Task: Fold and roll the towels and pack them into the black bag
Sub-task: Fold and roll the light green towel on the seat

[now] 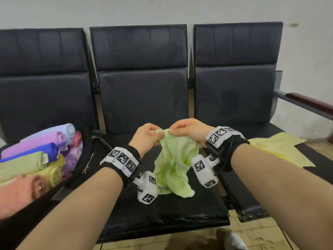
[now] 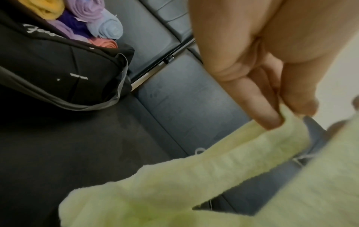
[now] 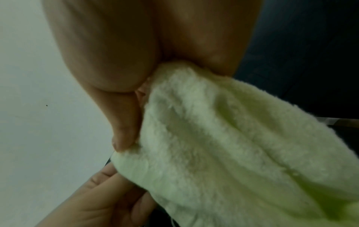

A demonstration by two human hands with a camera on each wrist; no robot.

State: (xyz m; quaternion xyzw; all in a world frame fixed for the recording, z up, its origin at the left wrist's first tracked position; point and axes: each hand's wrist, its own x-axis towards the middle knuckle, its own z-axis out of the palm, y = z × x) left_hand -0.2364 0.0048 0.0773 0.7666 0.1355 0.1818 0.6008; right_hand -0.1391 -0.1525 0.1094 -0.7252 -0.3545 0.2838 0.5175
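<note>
Over the middle seat [image 1: 162, 210] of the bench, your left hand [image 1: 146, 136] and right hand [image 1: 187, 132] sit almost touching, each pinching the top edge of the light green towel [image 1: 173, 159] between thumb and fingertips [image 2: 272, 121]; the right wrist view shows your right thumb pressed against the same fluffy edge [image 3: 194, 138]. From that pinch the towel hangs straight down in a crumpled bunch, its lower end resting on the seat just in front of you, so its long axis runs vertically for now and neither hand is nearer than the other. Spreading it calls, I judge, for drawing the hands apart along that top edge until the cloth opens flat. To your left, well apart from the hands, the black bag [image 1: 90, 159] lies open on the neighbouring seat, packed with rolled towels [image 1: 36, 159] in purple, blue, green, yellow and pink. To your right a pale yellow towel [image 1: 281, 150] lies spread on the third seat, not yet rolled
</note>
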